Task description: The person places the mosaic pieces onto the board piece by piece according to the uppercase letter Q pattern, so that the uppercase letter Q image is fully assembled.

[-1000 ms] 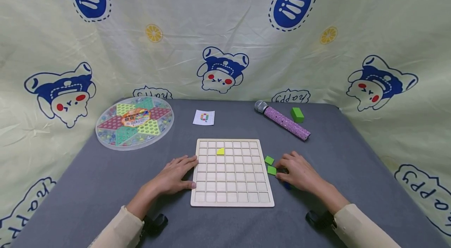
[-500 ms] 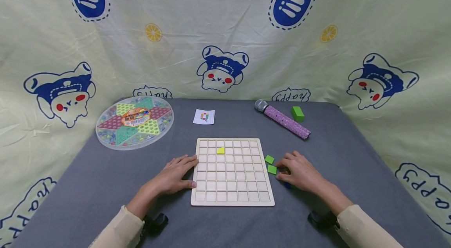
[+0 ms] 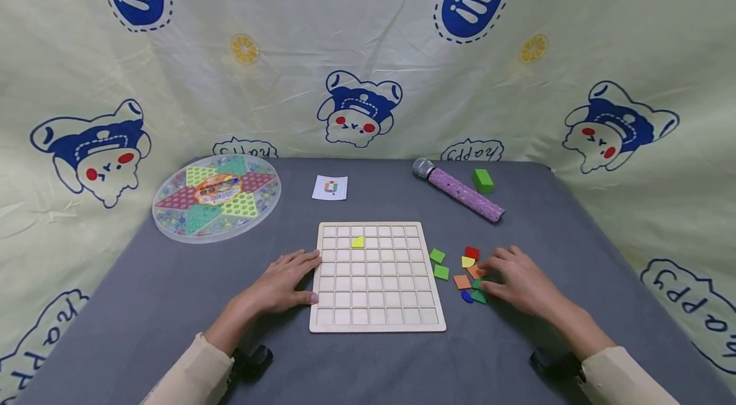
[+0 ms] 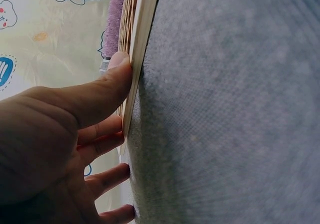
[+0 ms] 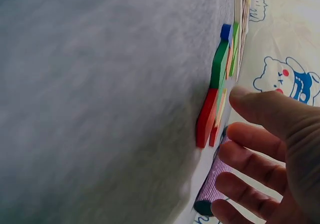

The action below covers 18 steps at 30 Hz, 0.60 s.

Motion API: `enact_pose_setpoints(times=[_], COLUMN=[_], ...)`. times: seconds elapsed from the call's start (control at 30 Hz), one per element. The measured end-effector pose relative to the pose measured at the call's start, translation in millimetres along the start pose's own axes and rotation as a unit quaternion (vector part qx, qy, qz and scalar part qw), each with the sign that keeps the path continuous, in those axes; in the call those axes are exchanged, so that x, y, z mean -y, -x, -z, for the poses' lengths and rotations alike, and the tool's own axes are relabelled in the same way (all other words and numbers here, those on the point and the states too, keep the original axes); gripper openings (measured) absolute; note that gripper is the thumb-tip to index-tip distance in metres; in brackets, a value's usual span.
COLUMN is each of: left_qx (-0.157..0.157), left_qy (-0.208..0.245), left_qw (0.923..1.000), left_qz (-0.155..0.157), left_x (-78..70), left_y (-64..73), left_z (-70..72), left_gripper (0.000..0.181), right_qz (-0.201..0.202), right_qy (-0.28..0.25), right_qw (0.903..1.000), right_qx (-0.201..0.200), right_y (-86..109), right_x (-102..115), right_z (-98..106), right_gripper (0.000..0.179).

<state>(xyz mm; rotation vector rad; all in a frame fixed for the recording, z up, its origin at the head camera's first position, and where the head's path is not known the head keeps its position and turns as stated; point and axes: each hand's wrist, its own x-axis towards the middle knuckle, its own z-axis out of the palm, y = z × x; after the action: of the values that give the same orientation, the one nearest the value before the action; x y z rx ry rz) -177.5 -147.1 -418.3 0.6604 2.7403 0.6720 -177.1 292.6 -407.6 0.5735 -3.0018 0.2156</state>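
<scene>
A pale wooden grid board [image 3: 379,317] lies flat in front of me, with one yellow tile [image 3: 358,243] in a cell near its top. My left hand [image 3: 284,285] rests along the board's left side, thumb and fingertips at the edge. In the left wrist view its thumb [image 4: 107,87] presses against the rim. Right of the board, my right hand [image 3: 520,280] is over loose coloured tiles, partly covering them. A red tile [image 3: 472,253], orange tile [image 3: 462,282] and blue piece [image 3: 467,296] show beside it. The right wrist view has its fingers loosely spread, nothing between them.
Two light green tiles [image 3: 441,272] lie by the board's right edge. Farther back are a purple glittery microphone [image 3: 466,194], a green block [image 3: 483,181] and a small printed card [image 3: 330,188]. A round Chinese checkers set [image 3: 198,220] lies at back left.
My right hand has moved to the right, and several coloured tiles that it hid now show spread out on the cloth. The left hand stays at the board's edge.
</scene>
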Motion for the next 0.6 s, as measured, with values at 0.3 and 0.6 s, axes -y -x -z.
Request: enact_pose_setpoints(times=[0.3, 0.6], left_qx=[0.0, 0.001], left_qy=[0.0, 0.002], left_qw=[1.0, 1.0], left_qz=[-0.006, 0.0], left_x=[0.8, 1.6], left_y=[0.4, 0.0], left_z=[-0.1, 0.3], left_gripper=[0.071, 0.072], right_qz=[-0.032, -0.031], right_qy=[0.003, -0.002], right_qw=[0.9984, 0.9978], right_qx=[0.046, 0.058], right_y=[15.3, 18.4], right_x=[-11, -12], right_z=[3, 2], right_gripper=[0.031, 0.021])
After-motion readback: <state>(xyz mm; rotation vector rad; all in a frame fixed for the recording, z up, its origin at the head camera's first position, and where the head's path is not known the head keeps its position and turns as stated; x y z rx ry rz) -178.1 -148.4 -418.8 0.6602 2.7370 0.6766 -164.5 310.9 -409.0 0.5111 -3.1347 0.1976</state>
